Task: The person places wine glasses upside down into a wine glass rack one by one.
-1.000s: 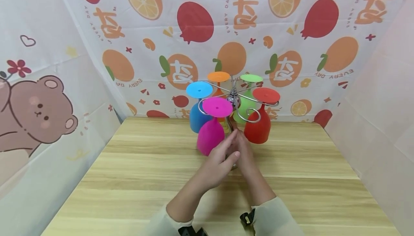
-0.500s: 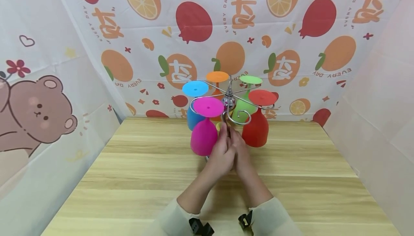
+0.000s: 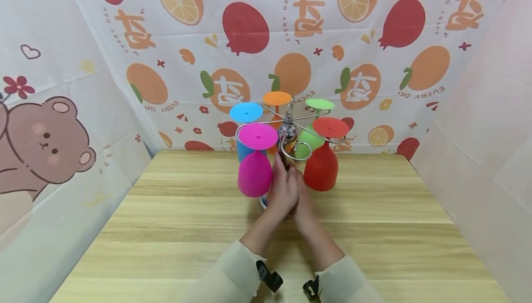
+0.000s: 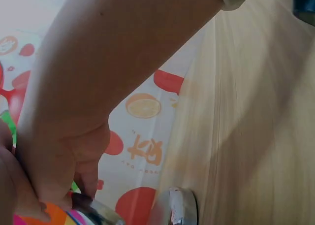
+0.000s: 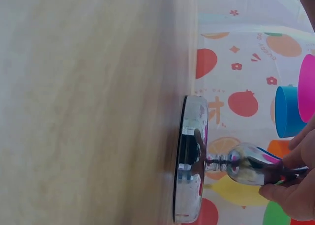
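A metal stemware rack [image 3: 287,133] stands at the table's middle, with plastic goblets hanging upside down from its curled arms. The magenta goblet [image 3: 255,173] hangs front left and the red goblet [image 3: 321,169] front right. Behind them hang the blue goblet [image 3: 246,112], orange goblet [image 3: 277,98] and green goblet [image 3: 320,104]. My left hand [image 3: 283,190] and right hand [image 3: 302,196] grip the rack's pole from both sides, below the arms. In the right wrist view the pole's bulb [image 5: 251,163] and round chrome base [image 5: 192,185] show. Whether the base touches the table, I cannot tell.
The wooden table [image 3: 187,229] spreads around the rack. A fruit-print cloth [image 3: 245,28] hangs behind it. Pale cloths hang on both sides, the left one [image 3: 45,146] with a printed bear. A yellow goblet-like shape [image 5: 238,189] shows behind the pole's bulb.
Both hands have closed round the pole; a second ago their fingers were straighter around it. The rack and its goblets have shifted left and turned slightly. The base now shows left of my left hand.
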Available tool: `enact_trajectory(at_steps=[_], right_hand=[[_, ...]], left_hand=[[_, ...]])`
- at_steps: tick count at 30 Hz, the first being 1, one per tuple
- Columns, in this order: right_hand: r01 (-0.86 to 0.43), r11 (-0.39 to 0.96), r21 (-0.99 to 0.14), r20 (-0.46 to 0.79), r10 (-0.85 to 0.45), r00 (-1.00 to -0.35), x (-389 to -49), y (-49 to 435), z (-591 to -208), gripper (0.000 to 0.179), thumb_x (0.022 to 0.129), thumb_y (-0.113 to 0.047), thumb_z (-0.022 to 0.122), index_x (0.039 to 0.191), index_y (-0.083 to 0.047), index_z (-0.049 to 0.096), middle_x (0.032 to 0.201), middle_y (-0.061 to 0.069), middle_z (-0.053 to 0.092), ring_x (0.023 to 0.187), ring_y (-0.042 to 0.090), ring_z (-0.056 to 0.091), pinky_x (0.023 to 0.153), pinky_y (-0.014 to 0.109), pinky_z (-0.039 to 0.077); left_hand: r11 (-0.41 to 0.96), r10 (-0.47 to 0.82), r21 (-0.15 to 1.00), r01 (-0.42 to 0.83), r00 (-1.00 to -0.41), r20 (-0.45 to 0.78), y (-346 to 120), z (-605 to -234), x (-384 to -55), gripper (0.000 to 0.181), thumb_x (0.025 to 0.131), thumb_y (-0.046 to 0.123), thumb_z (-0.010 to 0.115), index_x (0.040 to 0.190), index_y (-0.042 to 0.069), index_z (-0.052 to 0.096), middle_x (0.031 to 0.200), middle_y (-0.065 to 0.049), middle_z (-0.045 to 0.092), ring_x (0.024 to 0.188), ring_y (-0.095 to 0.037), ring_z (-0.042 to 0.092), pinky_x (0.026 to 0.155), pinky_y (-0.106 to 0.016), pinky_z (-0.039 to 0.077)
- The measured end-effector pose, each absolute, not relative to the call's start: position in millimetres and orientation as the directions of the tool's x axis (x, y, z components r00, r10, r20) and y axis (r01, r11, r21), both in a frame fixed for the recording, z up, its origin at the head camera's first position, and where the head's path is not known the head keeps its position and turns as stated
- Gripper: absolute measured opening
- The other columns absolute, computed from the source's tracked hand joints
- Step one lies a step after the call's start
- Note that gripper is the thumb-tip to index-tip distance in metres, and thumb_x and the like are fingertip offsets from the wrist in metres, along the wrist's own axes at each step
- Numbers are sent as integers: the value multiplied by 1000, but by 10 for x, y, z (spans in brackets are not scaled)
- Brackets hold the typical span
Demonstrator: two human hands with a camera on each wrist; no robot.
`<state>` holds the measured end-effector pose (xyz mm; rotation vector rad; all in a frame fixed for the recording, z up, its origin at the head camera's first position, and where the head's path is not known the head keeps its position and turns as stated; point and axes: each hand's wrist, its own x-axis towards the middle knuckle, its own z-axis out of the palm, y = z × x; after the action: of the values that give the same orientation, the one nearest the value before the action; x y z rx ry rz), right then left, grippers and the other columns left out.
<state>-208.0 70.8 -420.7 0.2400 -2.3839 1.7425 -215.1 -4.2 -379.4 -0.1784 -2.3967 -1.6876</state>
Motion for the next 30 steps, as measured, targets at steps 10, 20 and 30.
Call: enact_trajectory(at_steps=[10, 20, 30], right_hand=[[-284, 355, -891, 286, -48, -957, -2134, 732, -4391, 45, 107, -23, 36, 152, -14, 36, 149, 7, 46, 138, 23, 41, 115, 45, 33], [-369, 573, -732, 349, -149, -925, -2242, 705, -4374, 43, 99, -5, 48, 142, -3, 44, 135, 15, 56, 128, 32, 52, 109, 46, 41], [-392, 581, -714, 362, -174, -916, -2227, 669, -4402, 41, 94, -1, 54, 134, 2, 49, 123, 19, 60, 117, 34, 58, 101, 48, 46]], left_hand=[[446, -106, 889, 105, -980, 169, -13, -3949, -2314, 45, 104, 30, 37, 143, 6, 38, 131, -13, 57, 121, -27, 56, 101, -44, 47], [395, -131, 912, 107, -976, 171, -85, -4043, -2388, 27, 105, 28, 40, 121, 12, 55, 113, -5, 65, 102, -22, 61, 90, -41, 49], [316, -173, 940, 132, -966, 194, -118, -4106, -2340, 23, 104, 22, 45, 116, 8, 58, 108, -7, 67, 102, -22, 62, 90, -41, 51]])
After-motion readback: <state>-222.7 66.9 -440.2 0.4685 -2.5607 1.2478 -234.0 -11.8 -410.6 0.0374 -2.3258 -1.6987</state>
